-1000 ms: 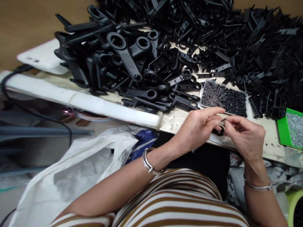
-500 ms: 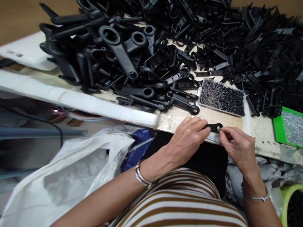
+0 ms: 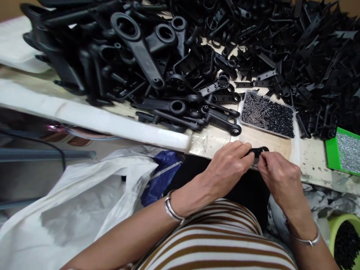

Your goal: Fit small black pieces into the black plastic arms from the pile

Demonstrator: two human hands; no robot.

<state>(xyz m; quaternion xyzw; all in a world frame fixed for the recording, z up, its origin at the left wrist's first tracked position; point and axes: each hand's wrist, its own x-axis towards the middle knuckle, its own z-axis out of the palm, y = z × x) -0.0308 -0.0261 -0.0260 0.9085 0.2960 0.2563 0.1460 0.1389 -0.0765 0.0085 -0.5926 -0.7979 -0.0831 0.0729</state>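
Note:
At the table's front edge my left hand [image 3: 232, 161] is closed around one end of a black plastic lever part [image 3: 257, 150]. Its rounded ring end sticks out to the right of my fingers. My right hand [image 3: 277, 174] is closed in a pinch against that end, and whatever its fingertips hold is hidden. Just beyond both hands sits a clear tray [image 3: 268, 114] of small black and grey pieces. Left of the tray lie several finished-looking black crank-shaped levers [image 3: 219, 122] at the near side of a large heap.
A large heap of black plastic parts [image 3: 137, 48] covers the far side of the table. On the right stands a green tray [image 3: 333, 152] with small silvery pieces. A yellow-green tub [image 3: 334, 232] of black bits is low right. White sacking [image 3: 84, 210] lies lower left.
My right hand has turned and its fingers have curled in more at the ring end of the lever part. The pale bit seen there is now out of sight. The view has shifted slightly.

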